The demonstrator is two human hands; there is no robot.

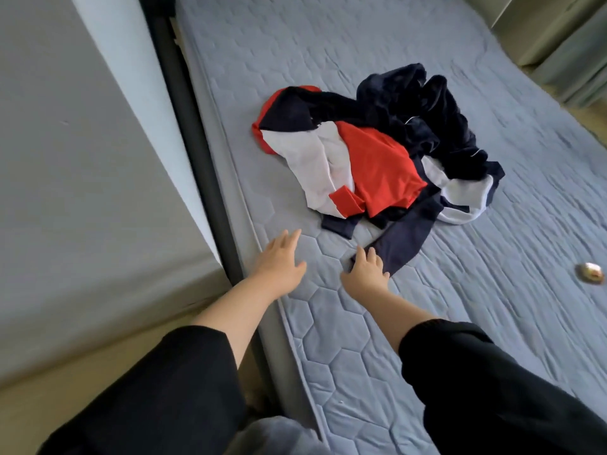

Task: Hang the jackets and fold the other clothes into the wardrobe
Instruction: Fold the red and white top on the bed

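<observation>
Left hand [282, 256] spread over the bed [331, 326]; right hand [364, 270], fingers straight, touches the navy sleeve [405, 236] trailing near from the mid-bed clothes pile [377, 152]. Better to find the collar than drag the cuff.

Quilted blue-grey mattress [328, 60] with hexagonal stitching, its left edge running along a dark frame rail [184, 110]. A crumpled heap of clothes lies directly on it, nearer the left edge than the right. The heap holds a red, white and navy garment [371, 165], with a dark navy garment [427, 106] bunched against its far side. One navy sleeve [404, 238] trails flat toward the near edge. A small round golden object [590, 272] rests apart, toward the right edge.
</observation>
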